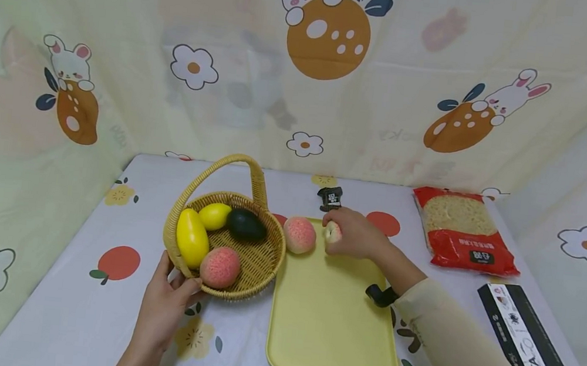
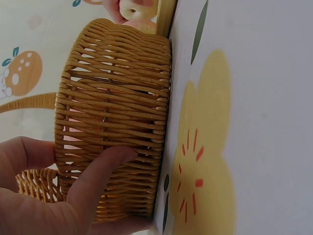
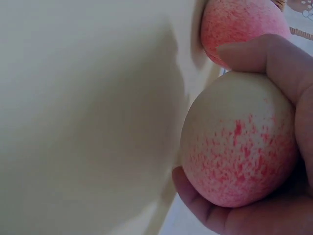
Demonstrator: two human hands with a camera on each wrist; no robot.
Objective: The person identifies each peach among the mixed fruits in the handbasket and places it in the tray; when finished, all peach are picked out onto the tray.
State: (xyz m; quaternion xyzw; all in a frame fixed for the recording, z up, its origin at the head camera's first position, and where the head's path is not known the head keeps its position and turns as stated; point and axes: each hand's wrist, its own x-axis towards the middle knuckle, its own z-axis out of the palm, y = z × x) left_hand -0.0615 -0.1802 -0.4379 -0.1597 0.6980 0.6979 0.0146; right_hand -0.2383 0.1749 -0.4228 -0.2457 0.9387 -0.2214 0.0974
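**Held peach point(image 3: 239, 142) in my right hand point(image 1: 356, 236), basket point(image 1: 255, 262) in my left hand point(image 1: 165, 297)!**

And here we are: my right fingers are curled snugly round that peach, over the 12 o'clock edge of the tray point(image 1: 335, 328). Whether its underside touches the tray, I can't tell. At the tray's 11 o'clock corner sits a second peach point(image 1: 300, 235), just beside my knuckles.

Over to the basket, at the tray's 10 o'clock, and what a load! A long yellow fruit point(image 1: 191, 238) leans at 9 o'clock, a lemon point(image 1: 214, 216) at 11, a dark fruit point(image 1: 247, 224) at 1, a third peach point(image 1: 220, 268) at 6, with bare weave showing towards 4. The handle arches over from the far side. My left hand grips the basket at its 7 o'clock, thumb against the outer wall.

Beyond the tray, at 12 o'clock, lies a black packet point(image 1: 331, 198); at 2, a red bag point(image 1: 471, 232); at 3, a pasta box point(image 1: 534, 353).
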